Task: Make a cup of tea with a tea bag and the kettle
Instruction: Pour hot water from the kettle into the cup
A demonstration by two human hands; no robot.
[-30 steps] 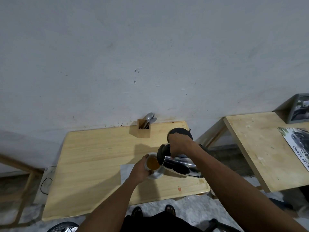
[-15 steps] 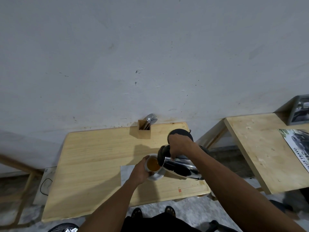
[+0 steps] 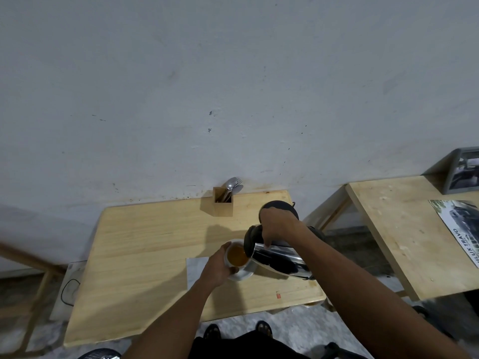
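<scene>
A white cup point(image 3: 236, 255) full of amber tea stands on a white saucer point(image 3: 243, 274) on the wooden table point(image 3: 145, 255). My left hand point(image 3: 217, 268) wraps around the cup's left side. A shiny steel kettle point(image 3: 278, 260) with a black lid is tipped steeply to the left, its spout right over the cup's rim. My right hand point(image 3: 278, 225) grips the kettle's handle from above. The tea bag is not visible. The black kettle base point(image 3: 281, 207) sits behind my right hand.
A wooden holder with spoons and a fork point(image 3: 223, 202) stands at the table's back edge by the wall. A pale mat point(image 3: 197, 268) lies under the saucer. A second wooden table point(image 3: 404, 229) at right carries a printed sheet point(image 3: 458, 226) and a grey frame point(image 3: 464, 172).
The kettle stays tipped over the cup. Both hands hold nearly the same places; nothing else has moved.
</scene>
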